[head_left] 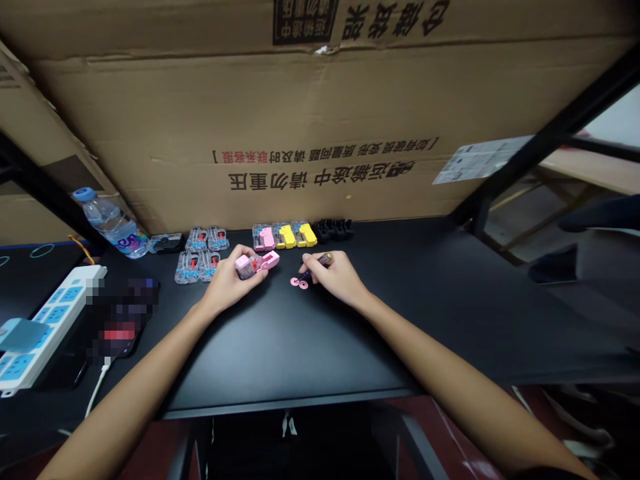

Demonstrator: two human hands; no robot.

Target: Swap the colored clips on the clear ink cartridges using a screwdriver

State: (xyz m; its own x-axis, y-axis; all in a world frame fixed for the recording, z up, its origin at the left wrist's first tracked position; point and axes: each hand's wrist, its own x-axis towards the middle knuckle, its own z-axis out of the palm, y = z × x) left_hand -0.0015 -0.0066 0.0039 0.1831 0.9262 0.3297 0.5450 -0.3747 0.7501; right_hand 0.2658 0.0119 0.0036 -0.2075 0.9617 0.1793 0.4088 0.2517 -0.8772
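Far left I've got a white power strip [83,277] with blue sockets, then a phone [131,320] on a white cable, pixelated on my feed, and a water bottle [113,223] leaning near the cardboard [300,100]. Next along the table [300,353] sit four clear cases [188,265] with red bits inside. My left hand [235,280] is closed around a pink-and-clear piece [245,265], lifted a little by the look of it, pink arm pointing right. Behind it there's a row of three cases [286,235], one pink, two yellow. Two little pink discs [303,285] lie in front of those, and my right hand [337,273] pinches a dark screwdriver-like tool [325,259] just beside them; can't tell if it's touching. Black parts [336,229] line the back, right of the yellow ones.
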